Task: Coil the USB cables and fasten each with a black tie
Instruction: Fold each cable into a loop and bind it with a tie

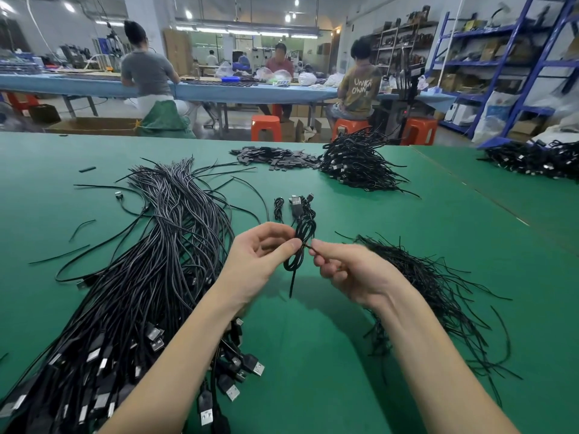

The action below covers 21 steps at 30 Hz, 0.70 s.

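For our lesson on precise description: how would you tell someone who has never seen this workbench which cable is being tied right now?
Start at the green table, between the big heap of loose cables and the pile of thin black ties. The coiled cable is held up there, pinched by the left hand while the right hand pinches a tie at its middle. It alone is off the table.

- Pretty much the only readable text is found on the back of the mustard-yellow printed T-shirt [360, 86] worn by the person seated on an orange plastic stool at the far blue-covered workbench: white capitals in two lines, "UNKN" over "OWN".
- The last letters of that print are partly lost in the fabric folds, so nothing more can be made out there.
- Cardboard boxes on the blue metal shelving [488, 57] at the right are seen, but any labels on them are too small and blurry to be read.
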Tool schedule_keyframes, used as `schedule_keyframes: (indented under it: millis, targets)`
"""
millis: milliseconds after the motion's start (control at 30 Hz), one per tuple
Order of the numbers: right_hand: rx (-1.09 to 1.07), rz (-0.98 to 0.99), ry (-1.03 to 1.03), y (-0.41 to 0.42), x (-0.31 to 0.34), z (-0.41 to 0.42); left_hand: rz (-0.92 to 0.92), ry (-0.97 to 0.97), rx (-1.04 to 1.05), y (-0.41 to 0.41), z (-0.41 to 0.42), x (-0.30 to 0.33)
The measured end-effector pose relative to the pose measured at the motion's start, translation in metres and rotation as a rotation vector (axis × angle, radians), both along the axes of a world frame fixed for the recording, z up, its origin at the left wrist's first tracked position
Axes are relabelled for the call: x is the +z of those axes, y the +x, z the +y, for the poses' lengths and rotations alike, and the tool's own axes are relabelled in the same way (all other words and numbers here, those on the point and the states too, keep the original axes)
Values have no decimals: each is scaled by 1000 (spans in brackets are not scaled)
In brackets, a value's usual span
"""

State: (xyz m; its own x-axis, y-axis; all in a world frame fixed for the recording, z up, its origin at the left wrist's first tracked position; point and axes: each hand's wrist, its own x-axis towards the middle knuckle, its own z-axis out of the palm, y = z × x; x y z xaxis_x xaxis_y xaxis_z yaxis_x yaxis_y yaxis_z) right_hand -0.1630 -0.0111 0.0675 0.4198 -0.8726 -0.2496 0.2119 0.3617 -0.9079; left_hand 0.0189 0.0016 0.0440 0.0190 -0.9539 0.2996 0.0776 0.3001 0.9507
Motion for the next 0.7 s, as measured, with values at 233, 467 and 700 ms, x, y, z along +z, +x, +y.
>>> schedule_keyframes:
  millis: [233, 467, 700]
  targets:
    - [-170, 256, -442, 10, -14, 3, 23, 58, 105, 6, -5, -5]
    - [-377, 810, -1250, -2, -25, -1, 34, 135, 94, 4, -5, -9]
    - [-212, 399, -587, 4, -15, 0, 10, 67, 77, 4, -2, -8]
